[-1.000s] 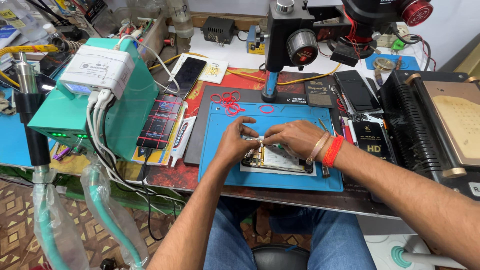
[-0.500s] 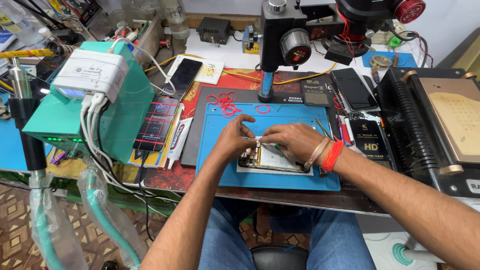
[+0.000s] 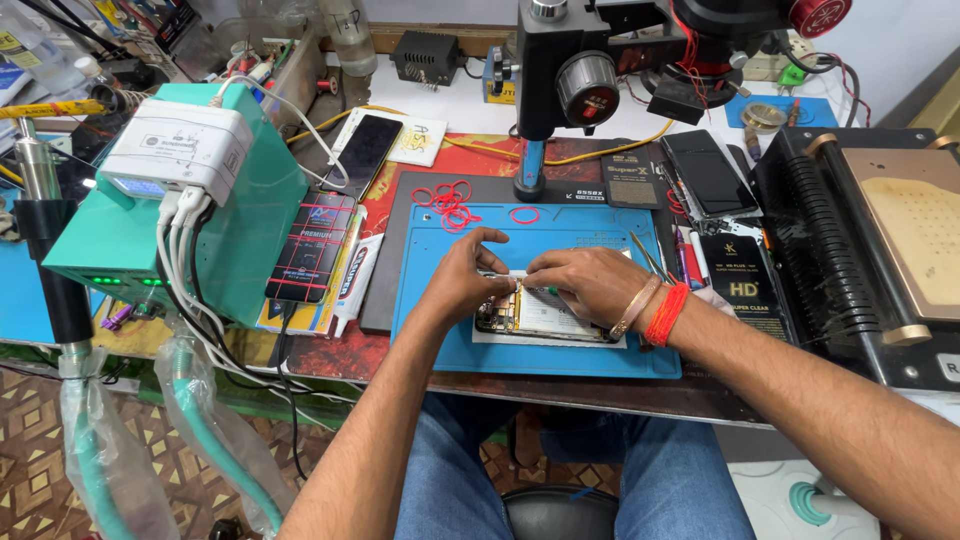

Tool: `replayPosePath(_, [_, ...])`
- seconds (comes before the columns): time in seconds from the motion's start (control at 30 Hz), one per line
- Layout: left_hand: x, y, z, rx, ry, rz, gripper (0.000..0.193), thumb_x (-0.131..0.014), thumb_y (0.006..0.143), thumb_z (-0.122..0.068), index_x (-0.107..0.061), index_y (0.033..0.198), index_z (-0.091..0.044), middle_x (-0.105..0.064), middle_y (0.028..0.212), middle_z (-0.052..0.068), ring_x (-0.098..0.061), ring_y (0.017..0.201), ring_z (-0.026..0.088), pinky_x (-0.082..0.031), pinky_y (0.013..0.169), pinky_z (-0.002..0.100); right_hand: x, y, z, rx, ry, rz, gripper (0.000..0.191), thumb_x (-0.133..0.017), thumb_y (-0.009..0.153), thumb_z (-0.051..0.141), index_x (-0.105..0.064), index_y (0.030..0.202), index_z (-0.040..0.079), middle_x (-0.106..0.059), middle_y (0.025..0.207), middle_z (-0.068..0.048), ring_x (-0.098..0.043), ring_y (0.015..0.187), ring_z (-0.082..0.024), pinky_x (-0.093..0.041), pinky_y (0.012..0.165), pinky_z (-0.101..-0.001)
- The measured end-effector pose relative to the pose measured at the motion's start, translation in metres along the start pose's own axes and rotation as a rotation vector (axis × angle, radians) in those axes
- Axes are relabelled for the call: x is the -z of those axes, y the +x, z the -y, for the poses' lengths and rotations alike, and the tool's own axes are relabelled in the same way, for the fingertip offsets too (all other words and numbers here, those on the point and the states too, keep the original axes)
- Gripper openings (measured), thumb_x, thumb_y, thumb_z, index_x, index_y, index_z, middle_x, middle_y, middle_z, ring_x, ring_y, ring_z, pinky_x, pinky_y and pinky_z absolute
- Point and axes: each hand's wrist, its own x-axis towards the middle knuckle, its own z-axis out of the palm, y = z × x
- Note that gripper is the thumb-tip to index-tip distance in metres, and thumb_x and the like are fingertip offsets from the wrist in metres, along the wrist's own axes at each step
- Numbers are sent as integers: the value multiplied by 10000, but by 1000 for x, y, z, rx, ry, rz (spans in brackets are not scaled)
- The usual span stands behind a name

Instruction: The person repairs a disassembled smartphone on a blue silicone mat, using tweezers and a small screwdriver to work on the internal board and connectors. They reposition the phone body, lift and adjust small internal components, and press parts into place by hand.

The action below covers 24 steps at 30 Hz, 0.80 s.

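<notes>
My left hand (image 3: 462, 272) and right hand (image 3: 585, 284) meet over an opened phone (image 3: 540, 313), fingertips pressed together and pinching at something small along its top edge that I cannot make out. The phone lies back off, innards bare, on the blue work mat (image 3: 440, 320), so I judge it mid-repair, with closing up left. Red rubber bands (image 3: 448, 203) and a microscope stand (image 3: 545, 90) sit beyond.

Opened phone (image 3: 535, 315) lying flat, back cover off, near the front edge of the blue mat (image 3: 430, 320), long side running parallel to that edge; gold-toned inner parts showing at its left end, pale plate covering the rest.
</notes>
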Motion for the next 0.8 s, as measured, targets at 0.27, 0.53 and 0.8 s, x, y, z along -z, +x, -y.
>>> replayPosePath(0.27, [1,7,2,2,5,38,634,-828,696,18,-593,1283,-23,-724,814,69,-728,745,145,-580,655,297,-5,-2,-5,-39,34,9,276,-688,847,68,-762,1107,122,-721,1226,-27,-725,968,-294,-588,809,-418])
replayPosePath(0.53, [2,5,-6,6,48,84,585,-808,729,16,-593,1271,-26,-731,770,67,-732,688,141,-577,612,293,-11,-5,-12,-28,60,-9,322,-654,810,-6,-762,1090,109,-729,1212,-25,-725,975,-294,-589,811,-411])
replayPosePath(0.8, [6,7,-11,3,2,150,526,-838,733,14,-627,1214,-23,-721,763,72,-702,658,134,-548,589,292,-13,-9,-14,-60,99,-39,323,-644,812,-18,-753,1089,105,-744,1187,-28,-728,972,-298,-588,814,-410])
